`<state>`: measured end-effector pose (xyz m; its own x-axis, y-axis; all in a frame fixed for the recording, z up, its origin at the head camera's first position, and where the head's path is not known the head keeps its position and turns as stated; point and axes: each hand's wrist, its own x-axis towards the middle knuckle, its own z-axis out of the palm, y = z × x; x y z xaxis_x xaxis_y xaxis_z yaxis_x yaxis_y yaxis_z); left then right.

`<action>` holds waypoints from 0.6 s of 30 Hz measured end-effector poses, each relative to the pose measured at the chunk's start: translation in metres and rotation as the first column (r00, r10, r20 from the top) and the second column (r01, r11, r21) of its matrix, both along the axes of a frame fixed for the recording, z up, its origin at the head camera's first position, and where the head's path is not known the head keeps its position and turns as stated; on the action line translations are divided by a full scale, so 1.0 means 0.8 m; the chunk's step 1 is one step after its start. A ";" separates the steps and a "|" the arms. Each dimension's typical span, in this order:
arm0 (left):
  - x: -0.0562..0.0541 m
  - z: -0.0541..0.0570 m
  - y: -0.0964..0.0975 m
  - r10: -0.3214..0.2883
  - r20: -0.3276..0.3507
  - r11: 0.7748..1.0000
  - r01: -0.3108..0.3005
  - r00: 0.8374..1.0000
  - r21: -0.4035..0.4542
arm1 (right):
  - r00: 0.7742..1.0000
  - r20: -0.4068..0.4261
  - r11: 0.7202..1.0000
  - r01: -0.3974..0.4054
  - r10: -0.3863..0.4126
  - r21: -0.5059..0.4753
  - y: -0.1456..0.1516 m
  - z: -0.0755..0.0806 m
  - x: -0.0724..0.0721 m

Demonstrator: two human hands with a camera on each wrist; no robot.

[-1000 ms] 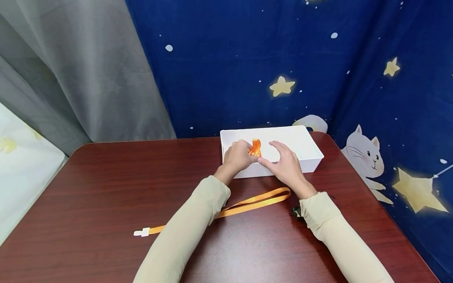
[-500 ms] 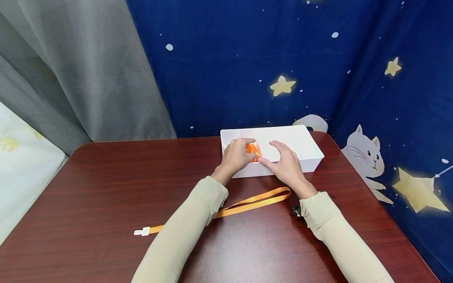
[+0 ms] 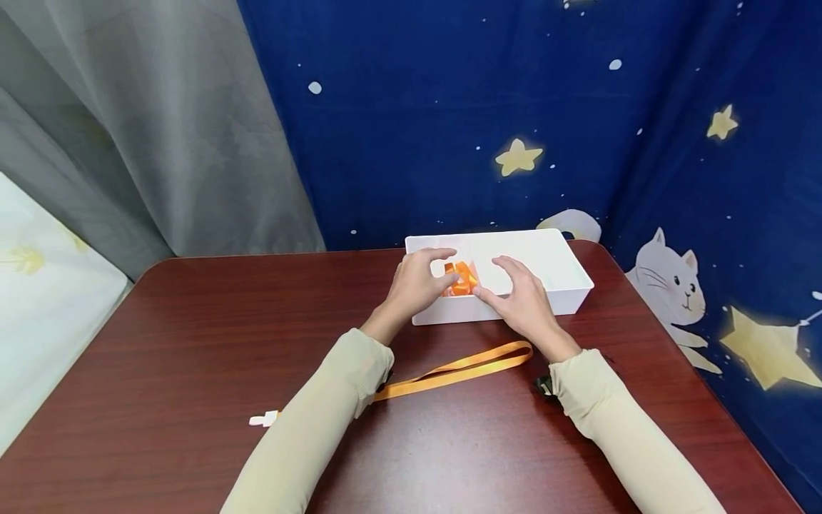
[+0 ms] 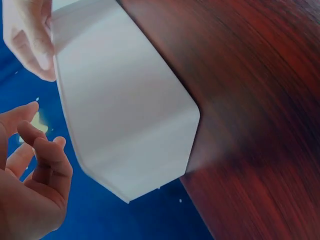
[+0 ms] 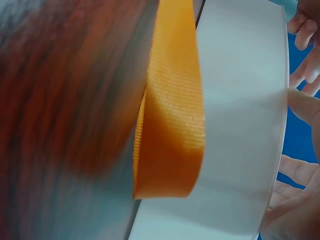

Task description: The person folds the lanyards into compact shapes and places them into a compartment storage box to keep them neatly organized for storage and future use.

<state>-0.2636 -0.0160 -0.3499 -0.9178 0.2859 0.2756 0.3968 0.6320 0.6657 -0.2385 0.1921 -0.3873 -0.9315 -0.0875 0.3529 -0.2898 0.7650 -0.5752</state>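
A white open-topped box (image 3: 507,307) stands near the table's back edge. In its left part lies a bunched, shiny orange strap (image 3: 464,278). My left hand (image 3: 414,282) hovers over the box's left end, thumb and index finger spread apart with nothing gripped; the left wrist view shows its fingers (image 4: 47,155) loosely bent beside the box wall. My right hand (image 3: 523,303) is at the front rim, thumb close to the orange strap and fingers spread over the box. A flat orange lanyard (image 3: 459,371) lies looped on the table, its white clip (image 3: 263,419) to the left.
The dark red wooden table (image 3: 193,343) carries the box at its back right. Behind it hang a grey curtain (image 3: 160,128) and a blue star-patterned curtain (image 3: 417,121). My left sleeve (image 3: 321,421) covers part of the lanyard.
My left hand has let go of the bunched orange strap and drawn back to the left. The strap now sits lower and looser in the box. My right hand has barely moved.
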 end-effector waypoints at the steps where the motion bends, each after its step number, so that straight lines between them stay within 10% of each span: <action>1: 0.001 0.000 -0.004 -0.003 -0.009 1.000 0.003 1.000 0.013 | 1.000 0.005 1.000 -0.001 0.001 0.000 0.000 0.000 0.000; 18: 0.020 0.007 -0.049 -0.047 -0.144 0.996 0.057 0.988 0.067 | 0.998 -0.038 0.997 -0.059 0.058 -0.040 -0.007 -0.003 0.014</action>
<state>-0.2473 -0.0553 -0.3443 -0.8520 0.3078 0.4236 0.5221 0.5612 0.6423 -0.2276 0.1862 -0.3899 -0.9117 -0.1264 0.3909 -0.3547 0.7222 -0.5938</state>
